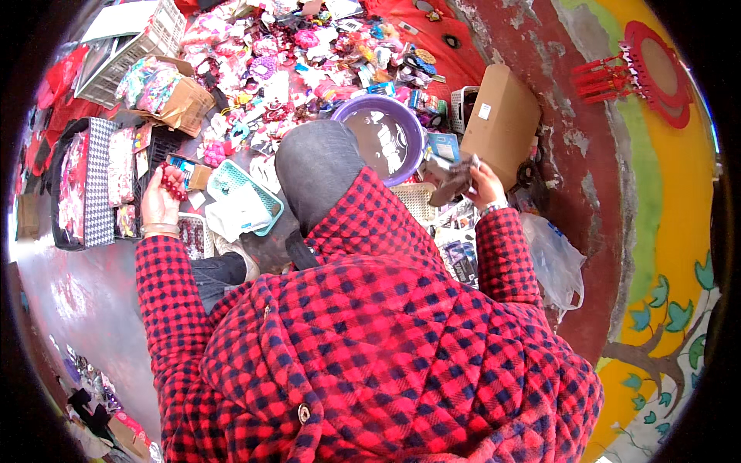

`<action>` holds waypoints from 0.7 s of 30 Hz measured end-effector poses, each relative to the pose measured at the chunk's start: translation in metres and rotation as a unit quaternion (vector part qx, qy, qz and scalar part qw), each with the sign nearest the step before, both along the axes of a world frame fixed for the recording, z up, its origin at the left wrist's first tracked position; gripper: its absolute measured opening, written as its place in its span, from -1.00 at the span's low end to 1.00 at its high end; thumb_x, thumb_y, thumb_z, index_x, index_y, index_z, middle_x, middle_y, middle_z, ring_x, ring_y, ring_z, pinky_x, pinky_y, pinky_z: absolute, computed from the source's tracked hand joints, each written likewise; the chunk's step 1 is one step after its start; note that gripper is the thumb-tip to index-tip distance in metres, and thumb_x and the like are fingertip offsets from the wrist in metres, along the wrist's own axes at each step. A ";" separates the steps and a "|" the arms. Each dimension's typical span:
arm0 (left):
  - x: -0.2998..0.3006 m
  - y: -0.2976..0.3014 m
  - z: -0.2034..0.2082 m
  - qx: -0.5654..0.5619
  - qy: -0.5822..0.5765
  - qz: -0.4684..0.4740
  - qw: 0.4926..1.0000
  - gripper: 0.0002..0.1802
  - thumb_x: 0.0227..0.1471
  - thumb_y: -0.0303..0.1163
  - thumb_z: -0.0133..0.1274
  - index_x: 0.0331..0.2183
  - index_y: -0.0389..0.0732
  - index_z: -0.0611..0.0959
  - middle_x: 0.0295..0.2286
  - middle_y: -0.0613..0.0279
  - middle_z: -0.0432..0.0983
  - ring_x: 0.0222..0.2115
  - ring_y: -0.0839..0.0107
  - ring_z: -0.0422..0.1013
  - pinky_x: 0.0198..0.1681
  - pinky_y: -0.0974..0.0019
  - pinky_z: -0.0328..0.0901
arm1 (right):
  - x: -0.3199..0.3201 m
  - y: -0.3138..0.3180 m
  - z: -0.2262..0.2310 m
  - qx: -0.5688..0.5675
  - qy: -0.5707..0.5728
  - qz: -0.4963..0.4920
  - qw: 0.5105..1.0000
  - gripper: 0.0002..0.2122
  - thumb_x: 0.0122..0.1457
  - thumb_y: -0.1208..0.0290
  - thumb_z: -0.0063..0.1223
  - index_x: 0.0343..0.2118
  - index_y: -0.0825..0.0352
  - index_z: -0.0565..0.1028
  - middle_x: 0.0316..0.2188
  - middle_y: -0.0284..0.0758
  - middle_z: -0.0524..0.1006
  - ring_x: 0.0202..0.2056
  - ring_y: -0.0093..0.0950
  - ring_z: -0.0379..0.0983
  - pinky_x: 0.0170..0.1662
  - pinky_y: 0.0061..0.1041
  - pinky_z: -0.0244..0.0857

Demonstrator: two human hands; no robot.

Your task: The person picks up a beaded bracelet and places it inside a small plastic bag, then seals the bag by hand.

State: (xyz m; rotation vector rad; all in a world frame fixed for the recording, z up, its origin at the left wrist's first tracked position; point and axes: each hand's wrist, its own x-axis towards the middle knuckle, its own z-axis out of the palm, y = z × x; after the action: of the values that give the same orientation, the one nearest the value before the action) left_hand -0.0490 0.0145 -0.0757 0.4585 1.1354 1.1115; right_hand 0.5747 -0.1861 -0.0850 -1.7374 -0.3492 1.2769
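Our left hand curls around round, dark-red beads; our right hand pinches an elongated grey-brown bundle. We seem mid-handling; moving either calls for steady hold.

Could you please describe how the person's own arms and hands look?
Both arms wear long red sleeves with a dark check pattern. The left hand and right hand are ungloved; a thin bangle circles the left wrist, a pale band the right.
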 end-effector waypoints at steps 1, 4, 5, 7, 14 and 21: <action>-0.005 -0.002 -0.002 -0.006 0.002 0.006 1.000 -0.73 0.05 -0.21 -0.07 -0.33 -0.23 0.50 -0.42 0.21 0.47 -0.37 0.36 0.38 -0.31 0.34 0.27 | 0.003 -0.004 -0.013 -0.018 0.014 0.007 1.000 -0.78 0.18 0.41 -0.29 -0.13 0.16 0.34 -0.29 -0.45 0.44 -0.29 -0.53 0.37 -0.24 -0.30 0.28; -0.002 -0.011 0.002 0.016 -0.037 0.028 0.999 -0.70 0.09 -0.16 -0.17 -0.41 -0.23 0.42 -0.57 0.28 0.35 -0.46 0.38 0.32 -0.46 0.39 0.17 | 0.021 -0.019 -0.068 -0.045 0.068 -0.018 0.996 -0.78 0.17 0.45 -0.29 -0.14 0.16 0.35 -0.30 -0.46 0.44 -0.29 -0.53 0.38 -0.21 -0.27 0.29; 0.001 -0.017 0.019 0.036 -0.082 -0.038 0.995 -0.69 0.10 -0.15 -0.22 -0.50 -0.17 0.35 -0.64 0.36 0.21 -0.57 0.45 0.20 -0.52 0.41 0.07 | 0.023 -0.020 -0.081 -0.069 0.086 -0.034 0.993 -0.76 0.15 0.48 -0.28 -0.12 0.16 0.35 -0.30 -0.44 0.46 -0.29 -0.52 0.39 -0.19 -0.30 0.30; 0.019 -0.002 0.014 0.046 -0.171 -0.083 0.981 -0.70 0.12 -0.18 -0.25 -0.58 -0.08 0.21 -0.68 0.44 -0.01 -0.66 0.51 -0.02 -0.55 0.39 -0.05 | 0.112 -0.067 -0.174 -0.161 0.082 0.060 0.982 -0.75 0.10 0.41 -0.12 -0.13 0.20 0.38 -0.32 -0.40 0.48 -0.38 -0.52 0.43 -0.33 -0.43 0.33; -0.011 -0.005 -0.001 0.063 -0.127 -0.024 0.990 -0.72 0.09 -0.16 -0.15 -0.47 -0.17 0.44 -0.63 0.28 0.39 -0.61 0.42 0.33 -0.57 0.36 0.22 | 0.109 0.037 -0.147 0.015 -0.486 0.291 0.824 -0.76 0.06 0.31 -0.08 -0.61 0.37 0.47 -0.68 -0.39 0.41 -0.63 -0.53 0.33 -0.56 -0.48 0.22; -0.005 -0.031 0.041 0.090 0.034 -0.116 0.989 -0.74 0.07 -0.24 -0.09 -0.35 -0.25 0.50 -0.54 0.29 0.43 -0.54 0.54 0.35 -0.48 0.49 0.23 | -0.266 0.193 0.122 0.316 -0.172 0.398 0.844 -0.67 0.04 0.45 0.04 -0.11 0.43 0.38 -0.21 -0.28 0.45 -0.19 -0.56 0.36 -0.15 -0.64 0.23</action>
State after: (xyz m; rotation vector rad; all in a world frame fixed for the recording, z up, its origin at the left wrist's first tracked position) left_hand -0.0544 -0.0163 -0.0352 0.7559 1.0147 1.0032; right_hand 0.3092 0.0068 0.0373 -1.2333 -1.6445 1.1606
